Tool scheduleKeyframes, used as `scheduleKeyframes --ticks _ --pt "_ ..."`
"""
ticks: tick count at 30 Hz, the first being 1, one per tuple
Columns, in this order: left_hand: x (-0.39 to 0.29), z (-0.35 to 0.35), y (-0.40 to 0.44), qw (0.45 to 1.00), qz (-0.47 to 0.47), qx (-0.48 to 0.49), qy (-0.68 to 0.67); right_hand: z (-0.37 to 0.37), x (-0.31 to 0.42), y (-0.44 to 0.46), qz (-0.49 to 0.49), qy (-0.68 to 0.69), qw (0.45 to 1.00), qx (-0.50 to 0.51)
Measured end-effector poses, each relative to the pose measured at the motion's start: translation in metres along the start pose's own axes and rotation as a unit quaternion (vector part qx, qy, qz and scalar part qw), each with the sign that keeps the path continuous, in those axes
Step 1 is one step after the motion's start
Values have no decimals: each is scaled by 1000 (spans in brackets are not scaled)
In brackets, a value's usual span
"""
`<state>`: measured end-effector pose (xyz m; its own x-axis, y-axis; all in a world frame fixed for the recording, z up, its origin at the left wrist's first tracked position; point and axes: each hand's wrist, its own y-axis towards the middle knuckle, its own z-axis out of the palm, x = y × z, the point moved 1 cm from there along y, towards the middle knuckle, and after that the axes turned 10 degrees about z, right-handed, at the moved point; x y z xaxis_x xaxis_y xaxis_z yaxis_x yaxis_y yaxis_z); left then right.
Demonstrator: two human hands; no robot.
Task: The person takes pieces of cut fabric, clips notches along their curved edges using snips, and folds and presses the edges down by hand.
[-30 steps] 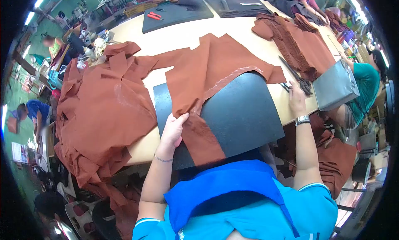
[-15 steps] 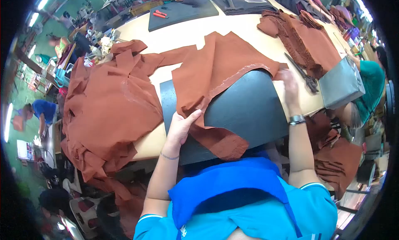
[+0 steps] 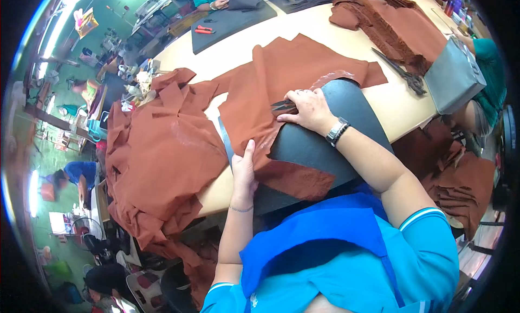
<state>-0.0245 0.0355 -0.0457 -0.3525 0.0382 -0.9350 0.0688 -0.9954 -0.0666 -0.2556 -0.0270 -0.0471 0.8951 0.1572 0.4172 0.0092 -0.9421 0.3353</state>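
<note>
A rust-brown fabric piece (image 3: 298,61) with a whitish line along its curved edge lies partly over a black board (image 3: 346,126). My left hand (image 3: 245,169) pinches its lower left part, thumb on top. Above the board, near the fabric's curved edge, my right hand (image 3: 311,110) is closed around small dark thread snips (image 3: 283,107). Their pointed blades face left over the cloth; the handles are hidden by my fingers. The fabric's lower strip (image 3: 298,180) hangs toward my blue apron.
Crumpled brown fabric (image 3: 168,156) heaps at the left table edge. To the right are large scissors (image 3: 401,72), a grey metal box (image 3: 455,77) and stacked brown pieces (image 3: 401,28). A red tool (image 3: 203,29) rests on another board (image 3: 233,26). Co-workers sit around the table.
My right hand has come left from the fabric's right end to its curved edge, now with dark snips in it. My left hand keeps its pinch. The view has shifted slightly.
</note>
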Motion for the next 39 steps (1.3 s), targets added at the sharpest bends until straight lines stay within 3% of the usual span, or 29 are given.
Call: scheduleKeyframes --ticks 3,7,9,11,14,19,27,33,39 --pt "-13 2 -4 987 -41 58 145 -2 0 -1 -32 68 995 -58" --pt "0 1 0 995 18 80 62 -27 10 -19 -9 297 955 -14" --pt "10 -9 7 994 23 102 30 -24 14 -37 112 435 889 85" --pt "4 -6 3 994 12 102 26 -22 23 -54 219 574 770 169" --pt "7 -11 4 995 15 92 29 -29 25 -62 325 602 635 358" --pt "4 -9 0 996 16 92 2 -19 23 -54 389 614 527 441" --pt "3 -7 -2 996 13 89 -3 -6 28 -34 402 632 463 473" --pt "1 -6 -3 997 -4 80 -13 -6 32 -36 395 619 506 452" --pt "6 -12 0 995 10 101 -16 -15 33 -39 403 618 489 467"
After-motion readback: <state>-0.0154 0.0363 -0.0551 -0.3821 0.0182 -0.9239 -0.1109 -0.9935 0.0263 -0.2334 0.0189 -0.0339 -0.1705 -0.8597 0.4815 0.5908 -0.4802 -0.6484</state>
